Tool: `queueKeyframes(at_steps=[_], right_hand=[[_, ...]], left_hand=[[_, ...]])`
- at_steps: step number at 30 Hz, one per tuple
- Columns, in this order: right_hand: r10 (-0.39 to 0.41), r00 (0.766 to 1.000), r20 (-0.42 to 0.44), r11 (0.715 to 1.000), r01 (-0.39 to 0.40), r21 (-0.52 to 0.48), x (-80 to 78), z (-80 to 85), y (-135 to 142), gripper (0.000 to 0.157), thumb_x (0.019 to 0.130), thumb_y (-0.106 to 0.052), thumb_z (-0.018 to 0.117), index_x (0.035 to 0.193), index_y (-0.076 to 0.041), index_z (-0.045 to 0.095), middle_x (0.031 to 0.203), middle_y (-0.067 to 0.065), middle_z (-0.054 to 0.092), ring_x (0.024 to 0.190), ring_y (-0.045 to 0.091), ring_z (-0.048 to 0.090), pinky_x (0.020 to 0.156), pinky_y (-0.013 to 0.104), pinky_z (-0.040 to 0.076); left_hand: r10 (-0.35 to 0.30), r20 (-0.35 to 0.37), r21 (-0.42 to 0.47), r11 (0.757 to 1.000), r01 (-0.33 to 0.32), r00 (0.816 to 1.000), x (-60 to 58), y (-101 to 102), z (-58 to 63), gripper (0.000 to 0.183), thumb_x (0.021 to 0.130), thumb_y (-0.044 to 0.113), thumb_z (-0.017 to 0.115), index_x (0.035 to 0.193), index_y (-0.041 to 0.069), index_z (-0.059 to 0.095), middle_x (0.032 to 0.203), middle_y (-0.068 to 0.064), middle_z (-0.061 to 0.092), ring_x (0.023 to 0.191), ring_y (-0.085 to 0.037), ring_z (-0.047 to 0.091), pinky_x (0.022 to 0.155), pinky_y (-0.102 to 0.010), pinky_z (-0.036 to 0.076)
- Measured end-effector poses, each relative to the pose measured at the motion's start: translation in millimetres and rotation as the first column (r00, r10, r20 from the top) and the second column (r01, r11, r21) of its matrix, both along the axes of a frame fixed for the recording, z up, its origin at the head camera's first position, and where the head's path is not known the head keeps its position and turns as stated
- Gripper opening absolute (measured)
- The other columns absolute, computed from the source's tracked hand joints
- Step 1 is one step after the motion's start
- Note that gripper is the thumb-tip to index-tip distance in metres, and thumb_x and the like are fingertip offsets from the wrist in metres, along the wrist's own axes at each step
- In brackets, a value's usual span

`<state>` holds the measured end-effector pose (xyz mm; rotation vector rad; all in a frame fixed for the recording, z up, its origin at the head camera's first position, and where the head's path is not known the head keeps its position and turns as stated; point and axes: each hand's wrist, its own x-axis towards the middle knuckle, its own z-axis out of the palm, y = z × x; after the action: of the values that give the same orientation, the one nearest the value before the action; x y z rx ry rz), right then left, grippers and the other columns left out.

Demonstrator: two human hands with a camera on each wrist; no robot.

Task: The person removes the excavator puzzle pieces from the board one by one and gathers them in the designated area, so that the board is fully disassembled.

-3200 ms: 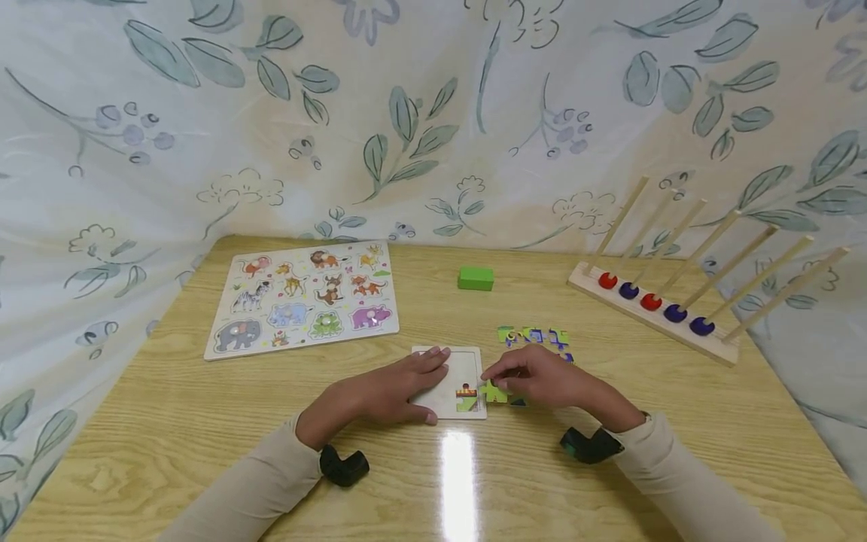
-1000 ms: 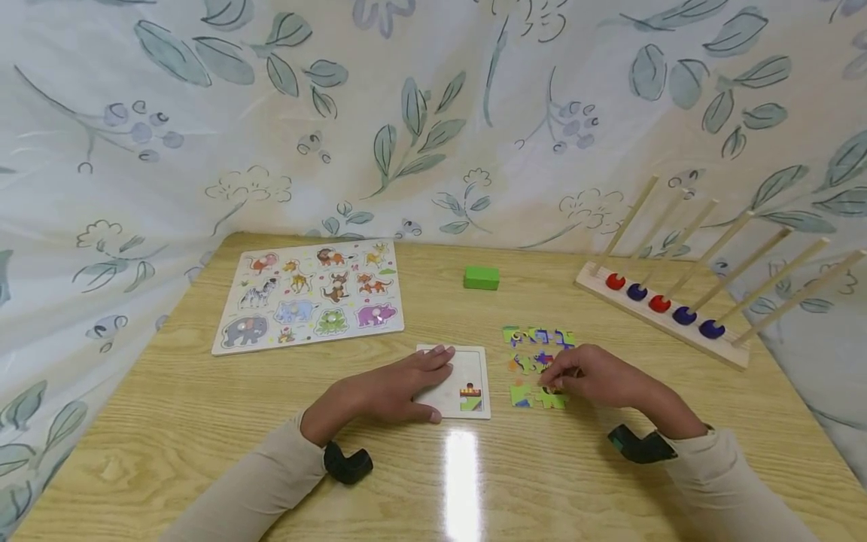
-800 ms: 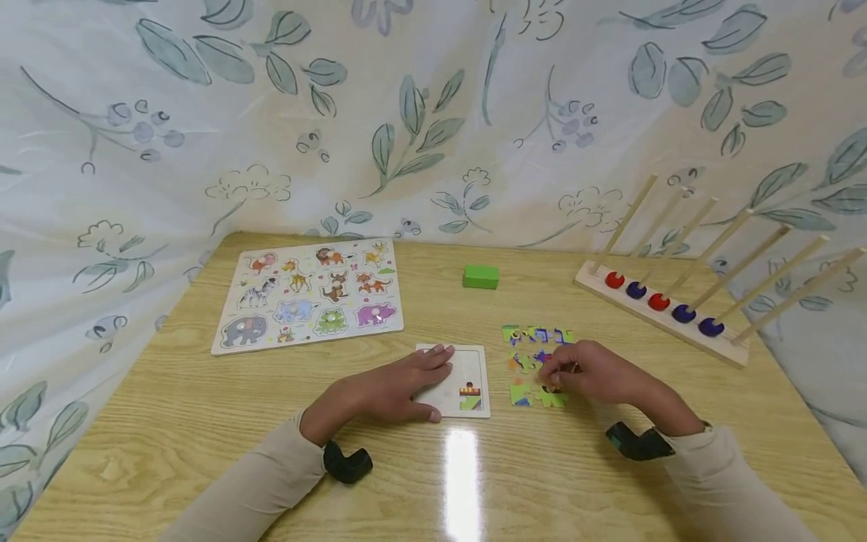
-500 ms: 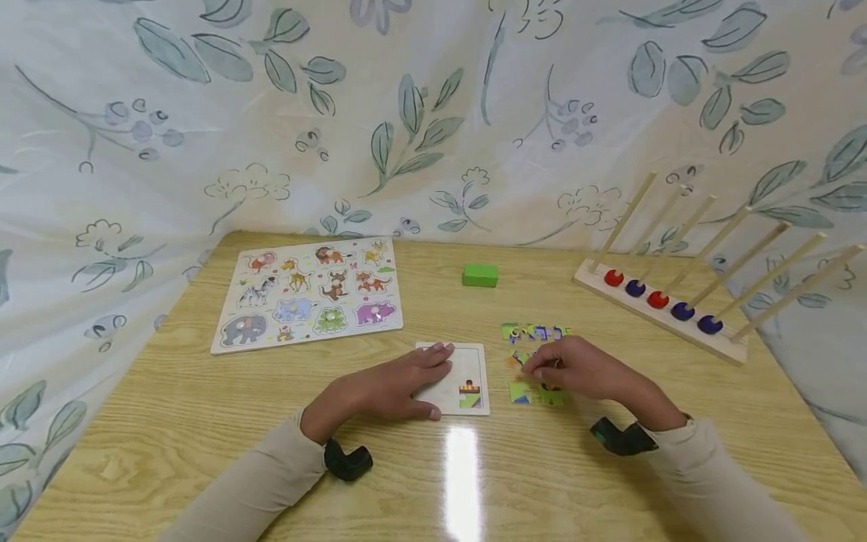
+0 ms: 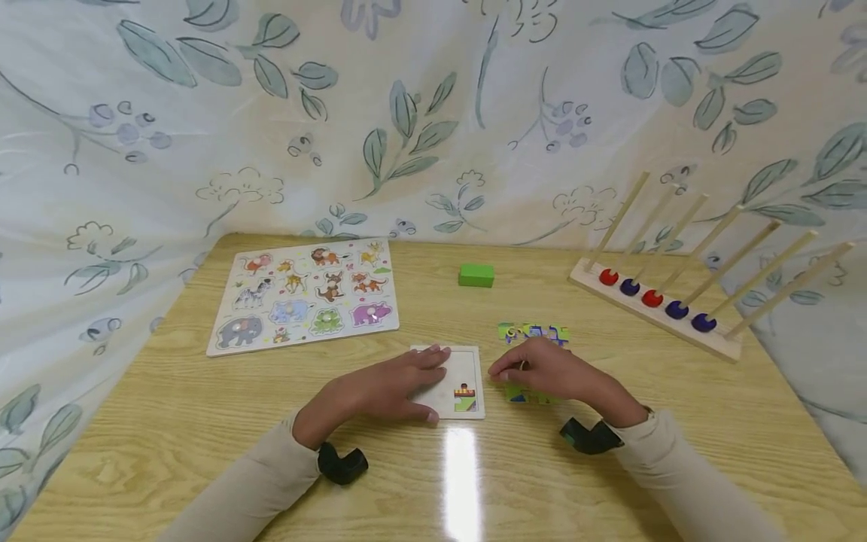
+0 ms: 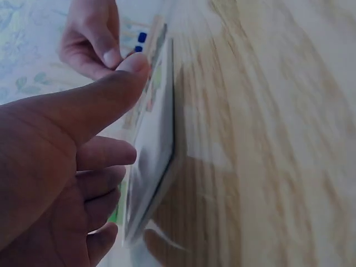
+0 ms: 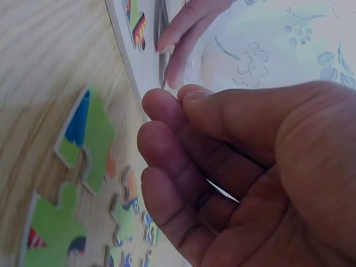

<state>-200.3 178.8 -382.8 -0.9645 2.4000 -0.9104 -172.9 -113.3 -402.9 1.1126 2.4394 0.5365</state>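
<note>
My left hand (image 5: 393, 388) lies with extended, slightly spread fingers on a small white puzzle board (image 5: 467, 367). A puzzle piece with red, yellow and green print (image 5: 465, 399) sits in the board's lower right corner. My right hand (image 5: 549, 370) hovers just right of the board, over loose puzzle pieces (image 5: 536, 333). Its fingers (image 7: 158, 183) are loosely bent, thumb tip close to the index tip, and no piece shows between them in the right wrist view. A green piece with a blue corner (image 7: 94, 139) lies below this hand, which covers part of the group.
An animal knob puzzle (image 5: 305, 297) lies at the back left. A green block (image 5: 476, 275) stands behind the board. At the right is a wooden peg stand (image 5: 653, 309) with upright rods and red and blue beads. A floral cloth (image 5: 433, 113) hangs behind the table (image 5: 223, 421).
Earlier the right hand carried a green piece beside the board, then went back to the loose pieces. Now it has moved left toward the board. The left hand stays on the board.
</note>
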Motion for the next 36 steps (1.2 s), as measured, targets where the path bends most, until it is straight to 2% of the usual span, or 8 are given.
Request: queueKeyframes(at_steps=[4, 10, 15, 21, 29, 36], right_hand=[[0.023, 1.000, 0.000, 0.999, -0.023, -0.023, 0.7, -1.9, -6, 0.016, 0.092, -0.002, 0.064, 0.104, -0.003, 0.076, 0.101, 0.003, 0.073, 0.085, 0.005, 0.061, 0.068, 0.023, 0.050], [0.051, 0.998, 0.038, 0.997, -0.049, -0.051, 2.5, -0.8, -15, 0.018, 0.094, -0.002, 0.063, 0.106, -0.003, 0.075, 0.103, 0.001, 0.072, 0.085, 0.004, 0.060, 0.069, 0.024, 0.050], [0.068, 0.997, 0.039, 0.996, -0.066, -0.053, 2.6, -0.1, -21, 0.018, 0.095, -0.005, 0.062, 0.108, -0.003, 0.074, 0.105, 0.001, 0.072, 0.083, 0.004, 0.059, 0.068, 0.023, 0.049], [0.061, 0.997, 0.046, 0.996, -0.057, -0.072, 1.2, -3.2, -24, 0.019, 0.094, -0.001, 0.061, 0.108, -0.002, 0.074, 0.105, 0.004, 0.072, 0.076, 0.005, 0.055, 0.061, 0.021, 0.046], [0.076, 0.996, 0.036, 0.994, -0.073, -0.080, 2.8, -5.4, -29, 0.019, 0.094, -0.001, 0.061, 0.108, -0.002, 0.074, 0.106, 0.004, 0.071, 0.082, 0.005, 0.057, 0.066, 0.023, 0.049], [0.078, 0.992, 0.095, 0.994, -0.071, -0.079, 0.7, -5.7, -30, 0.020, 0.096, -0.002, 0.059, 0.111, 0.000, 0.072, 0.108, 0.007, 0.071, 0.082, 0.006, 0.058, 0.067, 0.023, 0.049]], left_hand=[[-0.047, -0.015, 0.039, 0.998, 0.047, 0.999, 2.1, 2, -0.2, 0.070, 0.095, 0.041, 0.061, 0.149, 0.003, 0.037, 0.161, -0.009, 0.013, 0.147, -0.022, 0.007, 0.117, -0.041, 0.011], [-0.103, 0.049, 0.100, 0.990, 0.097, 0.994, 4.4, 4, -2.7, 0.065, 0.102, 0.033, 0.051, 0.152, -0.002, 0.027, 0.162, -0.012, 0.005, 0.147, -0.025, 0.000, 0.117, -0.043, 0.008], [-0.080, 0.067, 0.044, 0.996, 0.077, 0.995, 5.6, 4, -2.3, 0.064, 0.103, 0.029, 0.049, 0.152, -0.003, 0.023, 0.162, -0.012, 0.005, 0.147, -0.025, -0.001, 0.117, -0.042, 0.008], [-0.104, -0.001, -0.014, 0.995, 0.104, 0.995, 5.2, 5, -3.8, 0.061, 0.104, 0.026, 0.047, 0.153, -0.002, 0.022, 0.162, -0.011, 0.006, 0.148, -0.025, 0.001, 0.117, -0.040, 0.009], [-0.118, -0.024, -0.024, 0.993, 0.118, 0.993, 5.9, 5, -6.8, 0.062, 0.104, 0.027, 0.046, 0.153, -0.002, 0.021, 0.162, -0.012, 0.005, 0.148, -0.025, 0.001, 0.117, -0.039, 0.009], [-0.118, -0.036, -0.039, 0.992, 0.116, 0.992, 6.0, 5, -6.7, 0.063, 0.104, 0.029, 0.046, 0.153, -0.001, 0.021, 0.162, -0.012, 0.005, 0.148, -0.025, 0.002, 0.117, -0.039, 0.011]])
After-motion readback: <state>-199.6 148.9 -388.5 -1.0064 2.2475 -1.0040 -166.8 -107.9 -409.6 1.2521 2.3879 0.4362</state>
